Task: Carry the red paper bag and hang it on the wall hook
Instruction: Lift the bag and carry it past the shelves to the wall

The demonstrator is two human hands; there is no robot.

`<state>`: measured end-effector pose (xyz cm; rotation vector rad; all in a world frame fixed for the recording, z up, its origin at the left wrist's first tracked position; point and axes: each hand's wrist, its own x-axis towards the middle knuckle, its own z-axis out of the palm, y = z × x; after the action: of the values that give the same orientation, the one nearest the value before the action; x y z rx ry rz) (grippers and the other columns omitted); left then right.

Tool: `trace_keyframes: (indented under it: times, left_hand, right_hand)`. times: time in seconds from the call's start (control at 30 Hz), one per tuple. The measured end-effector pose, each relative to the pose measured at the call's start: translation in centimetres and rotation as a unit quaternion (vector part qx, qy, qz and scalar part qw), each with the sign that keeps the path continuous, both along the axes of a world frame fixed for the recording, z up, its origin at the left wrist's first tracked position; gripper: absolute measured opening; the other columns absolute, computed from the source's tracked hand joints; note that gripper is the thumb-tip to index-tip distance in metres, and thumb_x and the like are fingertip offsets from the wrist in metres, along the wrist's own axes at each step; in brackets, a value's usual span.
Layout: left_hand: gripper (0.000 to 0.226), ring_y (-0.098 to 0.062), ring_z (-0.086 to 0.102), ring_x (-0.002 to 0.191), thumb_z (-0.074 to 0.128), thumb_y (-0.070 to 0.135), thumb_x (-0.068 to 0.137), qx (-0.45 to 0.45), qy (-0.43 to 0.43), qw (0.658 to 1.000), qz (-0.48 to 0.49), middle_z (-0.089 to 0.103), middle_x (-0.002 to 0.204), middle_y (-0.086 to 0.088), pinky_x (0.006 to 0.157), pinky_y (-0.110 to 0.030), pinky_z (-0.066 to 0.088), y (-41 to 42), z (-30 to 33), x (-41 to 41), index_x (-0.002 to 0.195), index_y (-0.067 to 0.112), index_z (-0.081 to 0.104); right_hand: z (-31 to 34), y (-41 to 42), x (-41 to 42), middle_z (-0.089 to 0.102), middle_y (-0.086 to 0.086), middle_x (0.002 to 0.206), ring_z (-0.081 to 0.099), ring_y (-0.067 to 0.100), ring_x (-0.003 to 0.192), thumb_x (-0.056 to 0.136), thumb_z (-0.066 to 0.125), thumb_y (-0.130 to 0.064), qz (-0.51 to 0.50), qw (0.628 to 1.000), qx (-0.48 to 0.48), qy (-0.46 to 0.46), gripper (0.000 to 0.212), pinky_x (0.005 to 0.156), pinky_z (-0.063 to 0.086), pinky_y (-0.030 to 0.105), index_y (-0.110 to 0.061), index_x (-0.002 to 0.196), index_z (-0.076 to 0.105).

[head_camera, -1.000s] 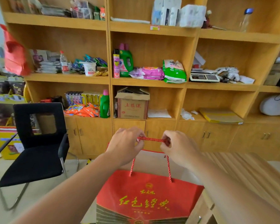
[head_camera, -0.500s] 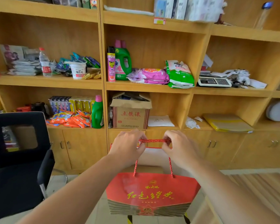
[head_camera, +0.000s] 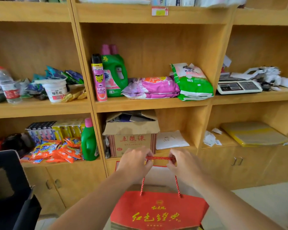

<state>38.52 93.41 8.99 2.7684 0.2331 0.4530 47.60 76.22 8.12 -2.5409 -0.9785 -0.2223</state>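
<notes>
The red paper bag (head_camera: 158,211) with gold lettering hangs in front of me at the bottom centre, held up by its red twisted rope handles (head_camera: 160,158). My left hand (head_camera: 135,161) grips the left end of the handles, and my right hand (head_camera: 184,163) grips the right end. The rope is stretched level between the two fists. No wall hook is visible.
A wooden shelf unit (head_camera: 150,103) fills the view straight ahead, stocked with detergent bottles (head_camera: 115,72), a spray can (head_camera: 98,78), bags, a cardboard box (head_camera: 131,136) and a scale (head_camera: 238,87). A black chair (head_camera: 8,188) stands at the lower left. Pale floor shows at the lower right.
The shelf unit has grown larger and shifted left in view as I moved closer. The chair has slid towards the left edge. Both hands keep the same grip on the handles.
</notes>
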Motion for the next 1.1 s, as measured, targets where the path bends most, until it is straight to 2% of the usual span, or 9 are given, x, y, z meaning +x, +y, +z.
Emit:
trace_keyframes:
  times: [0.1, 0.2, 0.3, 0.47, 0.57, 0.77, 0.87, 1.0, 1.1]
  left_hand:
    - [0.018, -0.018, 0.064, 0.101, 0.057, 0.027, 0.095, -0.003, -0.004, 1.000, -0.018, 0.070, 0.113, 0.007, 0.080, -0.030, 0.038, 2.4, 0.0, 4.9, 0.110, 0.026, 0.067]
    - [0.018, -0.022, 0.064, 0.098, 0.059, 0.026, 0.092, -0.004, -0.010, 0.999, -0.041, 0.071, 0.107, 0.005, 0.075, -0.031, 0.036, 4.8, -0.6, 9.7, 0.106, 0.024, 0.069]
    - [0.016, -0.021, 0.064, 0.095, 0.061, 0.026, 0.089, -0.010, -0.021, 0.997, -0.075, 0.071, 0.103, 0.005, 0.071, -0.031, 0.037, 7.5, -1.5, 14.5, 0.102, 0.024, 0.070]
    - [0.019, -0.019, 0.064, 0.095, 0.063, 0.026, 0.083, -0.028, -0.023, 0.988, -0.149, 0.071, 0.102, 0.005, 0.076, -0.028, 0.038, 12.0, -2.8, 22.8, 0.100, 0.023, 0.071]
    - [0.018, -0.019, 0.064, 0.096, 0.062, 0.028, 0.082, -0.035, -0.013, 0.978, -0.204, 0.071, 0.100, 0.006, 0.083, -0.033, 0.047, 13.0, -3.3, 26.8, 0.098, 0.024, 0.070]
    - [0.016, -0.015, 0.065, 0.095, 0.062, 0.035, 0.085, -0.007, -0.024, 0.949, -0.313, 0.070, 0.100, 0.009, 0.073, -0.031, 0.040, 9.8, -2.9, 33.1, 0.099, 0.028, 0.068]
    - [0.014, -0.012, 0.064, 0.090, 0.063, 0.036, 0.085, -0.017, -0.031, 0.931, -0.364, 0.065, 0.093, 0.013, 0.069, -0.029, 0.038, 6.5, -2.3, 36.0, 0.096, 0.029, 0.068]
    - [0.019, -0.015, 0.066, 0.081, 0.060, 0.041, 0.081, -0.006, -0.030, 0.909, -0.416, 0.070, 0.087, 0.008, 0.075, -0.036, 0.054, 1.6, -1.9, 40.1, 0.088, 0.026, 0.069]
    - [0.016, -0.016, 0.066, 0.082, 0.062, 0.040, 0.081, -0.004, -0.041, 0.899, -0.437, 0.070, 0.087, 0.007, 0.068, -0.033, 0.048, -2.6, -1.3, 42.8, 0.085, 0.026, 0.069]
  right_hand:
    - [0.0, 2.0, 4.5, 0.063, -0.004, 0.082, 0.058, 0.020, 0.075, 0.087, 0.061, -0.022, -0.018, 1.000, 0.005, -0.007, 0.008, 0.060, 0.045, 0.035, -0.023, 0.079, 0.058]
    - [-0.8, 4.0, 8.8, 0.065, -0.003, 0.085, 0.058, 0.018, 0.082, 0.088, 0.060, -0.020, -0.039, 0.999, 0.004, -0.009, 0.006, 0.059, 0.039, 0.032, -0.020, 0.081, 0.060]
    - [-1.0, 6.3, 12.5, 0.067, -0.004, 0.087, 0.060, 0.019, 0.086, 0.088, 0.060, -0.022, -0.067, 0.998, 0.006, -0.017, 0.004, 0.066, 0.050, 0.038, -0.021, 0.087, 0.064]
    - [-1.7, 9.9, 18.7, 0.066, -0.005, 0.087, 0.061, 0.019, 0.084, 0.084, 0.060, -0.029, -0.131, 0.991, -0.008, -0.011, 0.003, 0.069, 0.053, 0.042, -0.027, 0.085, 0.059]
    - [-1.6, 10.7, 21.3, 0.066, -0.005, 0.089, 0.061, 0.022, 0.084, 0.084, 0.057, -0.031, -0.174, 0.984, -0.032, 0.009, 0.004, 0.072, 0.054, 0.044, -0.026, 0.084, 0.058]
    - [-1.1, 7.6, 23.6, 0.064, -0.005, 0.091, 0.059, 0.022, 0.084, 0.088, 0.055, -0.031, -0.257, 0.964, -0.053, 0.042, 0.013, 0.069, 0.049, 0.039, -0.028, 0.079, 0.046]
    - [-1.1, 4.3, 24.4, 0.065, -0.005, 0.098, 0.061, 0.023, 0.087, 0.089, 0.057, -0.029, -0.314, 0.947, -0.043, 0.045, 0.005, 0.071, 0.048, 0.038, -0.025, 0.088, 0.057]
    - [-1.3, -0.6, 25.5, 0.067, -0.006, 0.096, 0.064, 0.024, 0.092, 0.088, 0.060, -0.028, -0.368, 0.928, -0.042, 0.039, 0.006, 0.073, 0.052, 0.039, -0.024, 0.092, 0.062]
    - [-0.9, -4.4, 26.4, 0.066, -0.007, 0.089, 0.063, 0.023, 0.086, 0.086, 0.059, -0.030, -0.394, 0.918, -0.037, 0.012, 0.006, 0.070, 0.053, 0.043, -0.024, 0.088, 0.060]
